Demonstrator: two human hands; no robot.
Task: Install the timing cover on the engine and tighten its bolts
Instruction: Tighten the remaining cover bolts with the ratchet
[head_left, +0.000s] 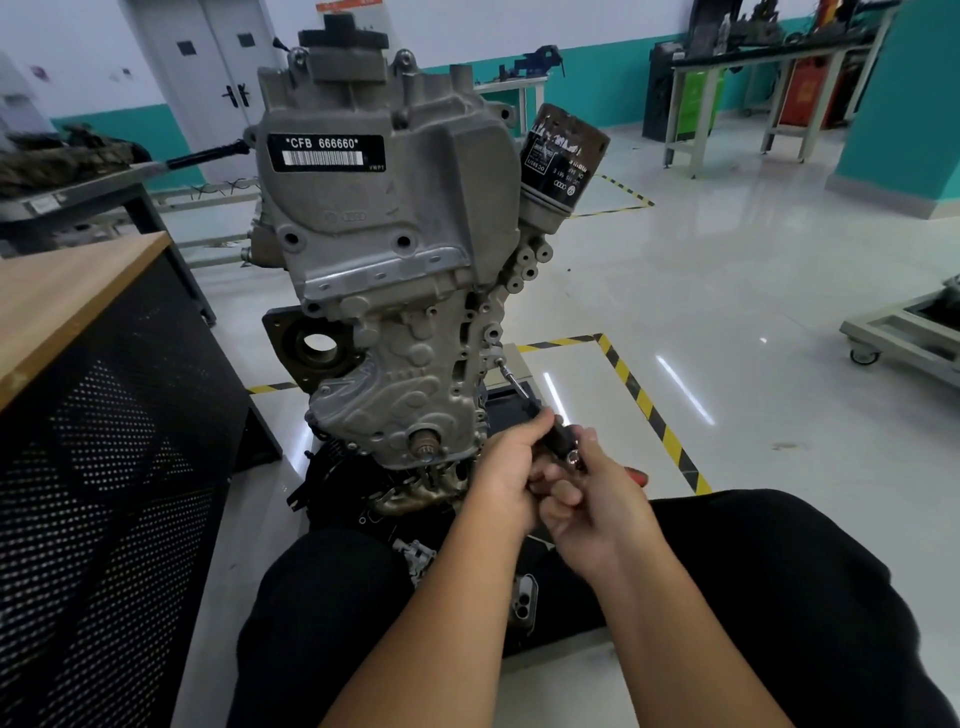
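The grey engine (374, 218) stands upright on the floor in front of me, with the ribbed timing cover (410, 374) seated on its lower front. A thin socket extension (511, 376) reaches a bolt (497, 356) on the cover's right edge. The black ratchet head (563, 436) sits at the extension's near end. My left hand (506, 478) grips the ratchet head from the left. My right hand (597, 499) holds the tool's handle, whose red end (636, 475) pokes out past my fingers.
A black oil filter (563, 156) juts from the engine's upper right. A wood-topped cabinet with a perforated black side (104, 415) stands close on the left. A phone (522, 605) and small metal part (415, 556) lie between my knees. Yellow-black floor tape (649, 410) runs right.
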